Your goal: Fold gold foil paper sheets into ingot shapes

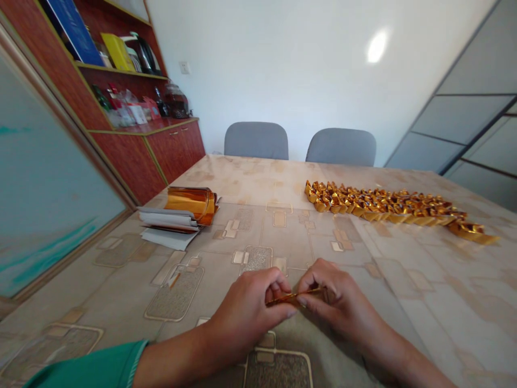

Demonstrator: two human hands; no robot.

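Between my two hands is a narrow folded strip of gold foil paper (293, 296), seen nearly edge-on above the table. My left hand (258, 302) pinches its left end between thumb and curled fingers. The right end is gripped by my right hand (337, 296), thumb below and fingers bent over it. My fingers cover much of the strip. Off to the right lie rows of folded gold paper pieces (375, 202), packed close together. A stack of gold foil sheets (189, 202) with grey-white backs rests curled at the left.
A patterned cover lies over the table (226, 334). A small paper scrap (174, 280) is left of my hands. Beyond the far edge stand two grey chairs (256, 141) (341, 145). A red-brown cabinet (177, 148) with shelved items is at the back left.
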